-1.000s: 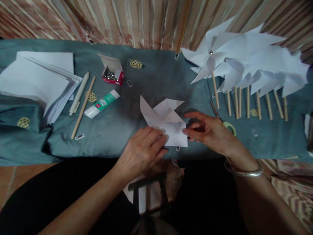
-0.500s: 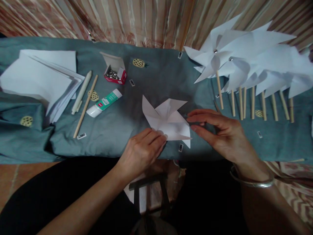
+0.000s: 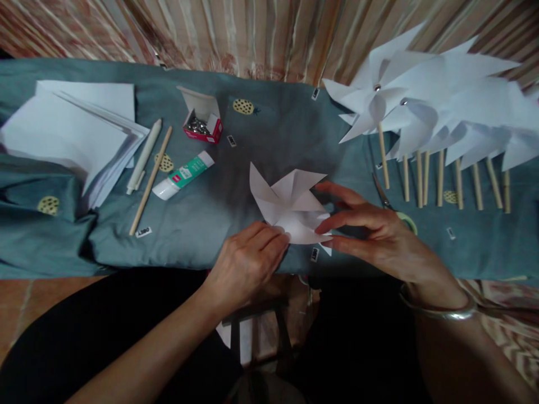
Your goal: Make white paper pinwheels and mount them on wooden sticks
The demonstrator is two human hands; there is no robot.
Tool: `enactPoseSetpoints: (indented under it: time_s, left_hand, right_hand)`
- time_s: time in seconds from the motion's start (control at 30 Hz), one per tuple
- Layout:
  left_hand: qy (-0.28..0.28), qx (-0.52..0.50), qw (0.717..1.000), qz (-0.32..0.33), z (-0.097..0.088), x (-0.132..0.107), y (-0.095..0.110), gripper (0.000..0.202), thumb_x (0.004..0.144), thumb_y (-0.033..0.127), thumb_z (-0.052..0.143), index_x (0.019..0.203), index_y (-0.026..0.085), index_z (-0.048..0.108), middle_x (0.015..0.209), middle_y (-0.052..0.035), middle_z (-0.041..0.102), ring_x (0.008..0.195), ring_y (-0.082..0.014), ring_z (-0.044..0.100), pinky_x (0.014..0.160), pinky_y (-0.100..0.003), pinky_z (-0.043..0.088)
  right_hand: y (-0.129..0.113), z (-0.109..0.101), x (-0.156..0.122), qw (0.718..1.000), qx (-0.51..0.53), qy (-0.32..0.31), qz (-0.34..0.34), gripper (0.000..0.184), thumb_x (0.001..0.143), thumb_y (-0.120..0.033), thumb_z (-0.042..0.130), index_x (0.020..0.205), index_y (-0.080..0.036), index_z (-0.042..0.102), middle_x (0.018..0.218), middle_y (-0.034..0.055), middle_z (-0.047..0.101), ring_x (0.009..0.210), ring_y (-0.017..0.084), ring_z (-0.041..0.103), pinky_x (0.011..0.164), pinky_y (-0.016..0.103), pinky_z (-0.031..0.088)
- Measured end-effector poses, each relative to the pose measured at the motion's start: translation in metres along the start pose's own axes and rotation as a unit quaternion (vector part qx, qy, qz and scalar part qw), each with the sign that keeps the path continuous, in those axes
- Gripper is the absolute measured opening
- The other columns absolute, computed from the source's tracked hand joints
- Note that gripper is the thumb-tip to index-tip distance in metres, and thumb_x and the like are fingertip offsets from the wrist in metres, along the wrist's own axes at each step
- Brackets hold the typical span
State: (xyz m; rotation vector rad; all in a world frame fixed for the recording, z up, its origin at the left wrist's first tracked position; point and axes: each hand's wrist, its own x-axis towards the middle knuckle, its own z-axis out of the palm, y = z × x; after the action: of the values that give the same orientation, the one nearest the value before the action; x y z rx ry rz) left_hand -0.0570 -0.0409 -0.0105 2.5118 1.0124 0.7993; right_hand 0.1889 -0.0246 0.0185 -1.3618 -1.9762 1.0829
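A white paper pinwheel (image 3: 290,210) without a stick lies on the cloth in front of me, its blades cut and partly curled. My left hand (image 3: 252,252) has its fingers closed on the pinwheel's near left edge, holding the paper at its middle fold. On the other side, my right hand (image 3: 366,227) has thumb and index finger around the near right blade's tip, which bulges slightly upward. The other fingers of that hand are spread over the right blade. Just beyond my right hand lie scissors (image 3: 383,193), their handle partly covered by it.
Finished pinwheels (image 3: 442,106) on wooden sticks lie at the right. Leftward are a glue tube (image 3: 184,175), a loose wooden stick (image 3: 150,182), a pen (image 3: 144,157), a red box of metal pins (image 3: 202,126) and white paper sheets (image 3: 80,129). A curtain (image 3: 269,39) hangs behind.
My right hand has moved in from the pinwheel's right side onto its near right blade, lifting it into a curve. The scissors show more. My left hand stays on the paper.
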Motion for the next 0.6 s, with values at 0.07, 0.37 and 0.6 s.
enactPoseSetpoints:
  time_s: [0.07, 0.37, 0.6]
  left_hand:
    - [-0.003, 0.003, 1.000, 0.001, 0.000, 0.000, 0.001, 0.015, 0.093, 0.014, 0.054, 0.102, 0.011, 0.065, 0.094, -0.0092, 0.073, 0.084, -0.0190, 0.067, 0.072, -0.034, 0.061]
    - [-0.008, -0.020, 1.000, -0.009, 0.000, -0.003, 0.005, 0.029, 0.092, 0.013, 0.055, 0.121, 0.008, 0.055, 0.097, -0.0108, 0.072, 0.086, -0.0203, 0.066, 0.076, -0.036, 0.061]
    - [-0.038, -0.050, 0.998, 0.014, -0.001, -0.005, 0.004, 0.032, 0.091, 0.012, 0.054, 0.123, 0.008, 0.057, 0.106, -0.0131, 0.069, 0.097, -0.0232, 0.064, 0.082, -0.040, 0.060]
  right_hand:
    - [0.000, 0.003, 0.002, 1.000, 0.018, 0.011, 0.002, 0.005, 0.080, -0.035, 0.074, 0.082, -0.031, 0.076, 0.142, -0.0009, 0.056, 0.136, 0.029, 0.048, 0.111, 0.054, 0.042]
    - [-0.006, 0.032, 0.016, 0.994, -0.033, 0.102, 0.000, 0.004, 0.083, -0.028, 0.070, 0.080, -0.027, 0.073, 0.143, 0.0009, 0.053, 0.136, 0.029, 0.046, 0.114, 0.057, 0.036]
    - [-0.004, 0.047, 0.016, 0.978, -0.148, 0.139, -0.044, 0.008, 0.086, -0.022, 0.064, 0.080, -0.026, 0.069, 0.143, 0.0018, 0.052, 0.143, 0.028, 0.037, 0.117, 0.055, 0.035]
